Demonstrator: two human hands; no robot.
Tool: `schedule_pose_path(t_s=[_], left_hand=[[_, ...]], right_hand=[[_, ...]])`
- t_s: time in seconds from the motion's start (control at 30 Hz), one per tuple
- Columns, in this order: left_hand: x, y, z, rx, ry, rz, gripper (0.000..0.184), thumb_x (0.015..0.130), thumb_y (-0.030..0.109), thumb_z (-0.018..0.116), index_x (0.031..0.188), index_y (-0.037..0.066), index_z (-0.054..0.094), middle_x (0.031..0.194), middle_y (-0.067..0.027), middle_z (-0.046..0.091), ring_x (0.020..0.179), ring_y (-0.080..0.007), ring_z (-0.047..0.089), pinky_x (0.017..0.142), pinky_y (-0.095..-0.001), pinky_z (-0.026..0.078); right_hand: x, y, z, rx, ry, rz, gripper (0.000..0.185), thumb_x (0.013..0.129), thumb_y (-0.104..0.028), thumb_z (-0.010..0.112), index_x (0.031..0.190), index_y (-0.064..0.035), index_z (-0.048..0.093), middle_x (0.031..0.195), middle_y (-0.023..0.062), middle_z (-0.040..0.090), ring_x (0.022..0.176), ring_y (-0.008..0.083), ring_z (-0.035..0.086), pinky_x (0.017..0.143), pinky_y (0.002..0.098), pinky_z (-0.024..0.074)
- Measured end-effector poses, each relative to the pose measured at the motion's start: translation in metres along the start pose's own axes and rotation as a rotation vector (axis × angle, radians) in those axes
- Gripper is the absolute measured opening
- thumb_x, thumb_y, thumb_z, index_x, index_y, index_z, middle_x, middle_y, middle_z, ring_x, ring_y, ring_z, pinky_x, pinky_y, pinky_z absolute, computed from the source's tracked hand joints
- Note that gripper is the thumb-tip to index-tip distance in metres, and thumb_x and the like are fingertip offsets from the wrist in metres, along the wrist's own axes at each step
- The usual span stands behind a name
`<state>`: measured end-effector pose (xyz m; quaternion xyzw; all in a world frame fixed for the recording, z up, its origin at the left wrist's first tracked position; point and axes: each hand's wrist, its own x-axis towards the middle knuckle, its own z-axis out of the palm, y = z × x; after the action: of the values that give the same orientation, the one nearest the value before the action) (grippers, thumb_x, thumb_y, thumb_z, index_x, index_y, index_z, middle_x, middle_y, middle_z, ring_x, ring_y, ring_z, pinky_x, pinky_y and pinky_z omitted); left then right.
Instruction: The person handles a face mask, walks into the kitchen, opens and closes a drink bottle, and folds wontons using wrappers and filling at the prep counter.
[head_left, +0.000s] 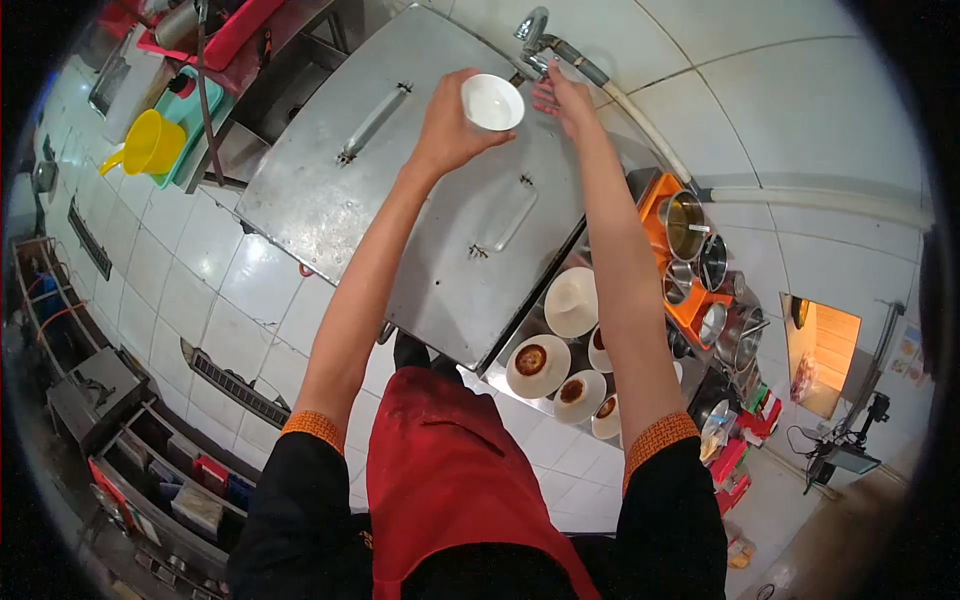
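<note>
My left hand (450, 132) is wrapped round a small white bowl (493, 103), held over the metal lid. The inside of the bowl looks white, and I cannot tell whether liquid is in it. Beside it, my right hand (567, 102) is at the wall tap (541, 62), with its fingers apart and one fingertip at the tap's lower part. No water stream shows. Below both hands lies a large steel lid (300, 195) with two bar handles.
Right of the lid stand several white bowls (538, 367), some with brown sauce. Beyond them, an orange rack (655, 215) holds metal pots (685, 225). At upper left, a yellow dipper (153, 143) sits by a teal tray (200, 120). A pipe runs along the tiled wall.
</note>
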<state>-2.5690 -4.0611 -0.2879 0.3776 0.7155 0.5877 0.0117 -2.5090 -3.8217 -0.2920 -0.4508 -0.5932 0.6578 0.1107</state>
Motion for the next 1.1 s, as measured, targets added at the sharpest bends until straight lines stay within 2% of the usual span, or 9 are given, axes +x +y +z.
schedule_pose_path(t_s=[0.13, 0.23, 0.3, 0.43, 0.5, 0.67, 0.83, 0.93, 1.1], left_hand=[[0.021, -0.009, 0.007, -0.022, -0.062, -0.016, 0.098, 0.057, 0.029, 0.099, 0.136, 0.001, 0.049, 0.129, -0.0193, 0.057, 0.120, -0.0382, 0.057, 0.104, -0.0455, 0.048], [0.030, -0.018, 0.011, -0.134, -0.050, -0.081, 0.100, 0.056, 0.029, 0.100, 0.137, 0.002, 0.048, 0.130, -0.0190, 0.056, 0.122, -0.0377, 0.056, 0.105, -0.0452, 0.048], [0.037, -0.025, 0.013, -0.139, -0.029, -0.069, 0.102, 0.056, 0.028, 0.100, 0.139, 0.002, 0.047, 0.133, -0.0189, 0.054, 0.123, -0.0371, 0.056, 0.106, -0.0450, 0.048], [0.047, -0.028, 0.013, -0.146, -0.001, -0.071, 0.099, 0.056, 0.028, 0.101, 0.138, 0.001, 0.051, 0.133, -0.0176, 0.057, 0.124, -0.0343, 0.058, 0.106, -0.0435, 0.048], [0.050, -0.026, 0.011, -0.158, -0.019, -0.048, 0.098, 0.056, 0.028, 0.101, 0.138, 0.002, 0.052, 0.132, -0.0173, 0.058, 0.123, -0.0347, 0.058, 0.107, -0.0438, 0.048], [0.051, -0.022, 0.011, -0.199, -0.058, -0.063, 0.098, 0.055, 0.028, 0.100, 0.137, 0.002, 0.052, 0.130, -0.0176, 0.059, 0.122, -0.0354, 0.059, 0.106, -0.0442, 0.048], [0.045, -0.027, 0.006, -0.249, -0.040, -0.039, 0.097, 0.055, 0.025, 0.100, 0.137, 0.003, 0.053, 0.128, -0.0174, 0.059, 0.121, -0.0362, 0.059, 0.105, -0.0439, 0.047], [0.043, -0.028, -0.002, -0.227, -0.062, -0.049, 0.096, 0.055, 0.022, 0.099, 0.137, 0.004, 0.053, 0.127, -0.0166, 0.060, 0.119, -0.0367, 0.059, 0.104, -0.0440, 0.048], [0.049, -0.028, -0.013, -0.267, -0.051, -0.011, 0.095, 0.052, 0.017, 0.098, 0.135, 0.004, 0.053, 0.126, -0.0167, 0.059, 0.118, -0.0383, 0.059, 0.101, -0.0454, 0.050]], right_hand=[[0.020, 0.012, 0.004, 0.094, 0.027, 0.028, 0.048, 0.097, -0.043, 0.073, 0.117, 0.0005, 0.068, 0.116, 0.0122, 0.071, 0.103, 0.0227, 0.069, 0.074, 0.0370, 0.0593], [0.026, 0.023, 0.001, 0.158, 0.033, -0.056, 0.040, 0.093, -0.031, 0.079, 0.116, -0.0001, 0.071, 0.114, 0.0123, 0.071, 0.097, 0.0205, 0.070, 0.069, 0.0357, 0.0577], [0.026, 0.024, 0.003, -0.249, 0.189, -0.224, 0.038, 0.095, -0.022, 0.076, 0.125, -0.0011, 0.067, 0.114, 0.0109, 0.073, 0.092, 0.0155, 0.070, 0.073, 0.0314, 0.0574], [0.026, 0.030, -0.004, -0.451, 0.279, -0.239, 0.044, 0.091, -0.018, 0.078, 0.129, 0.0005, 0.067, 0.105, 0.0096, 0.075, 0.082, 0.0127, 0.069, 0.070, 0.0296, 0.0560], [0.039, 0.046, -0.011, -0.406, 0.274, -0.484, 0.047, 0.085, -0.016, 0.081, 0.126, 0.0053, 0.069, 0.086, 0.0124, 0.078, 0.069, 0.0137, 0.069, 0.062, 0.0301, 0.0530], [0.031, 0.042, -0.010, -0.372, 0.246, -0.426, 0.049, 0.088, -0.016, 0.079, 0.130, 0.0052, 0.067, 0.081, 0.0127, 0.077, 0.067, 0.0105, 0.067, 0.060, 0.0285, 0.0501], [0.019, 0.024, 0.002, -0.412, 0.228, -0.392, 0.030, 0.095, -0.021, 0.073, 0.115, 0.0016, 0.074, 0.073, 0.0037, 0.072, 0.059, 0.0067, 0.059, 0.057, 0.0270, 0.0467], [0.015, 0.013, 0.005, -0.531, 0.154, -0.444, 0.029, 0.099, -0.026, 0.070, 0.107, 0.0011, 0.076, 0.071, 0.0012, 0.069, 0.058, 0.0072, 0.057, 0.057, 0.0276, 0.0483], [0.018, 0.000, 0.011, -0.477, 0.100, -0.384, 0.031, 0.101, -0.029, 0.068, 0.101, 0.0005, 0.077, 0.073, 0.0018, 0.069, 0.061, 0.0087, 0.062, 0.058, 0.0280, 0.0516]])
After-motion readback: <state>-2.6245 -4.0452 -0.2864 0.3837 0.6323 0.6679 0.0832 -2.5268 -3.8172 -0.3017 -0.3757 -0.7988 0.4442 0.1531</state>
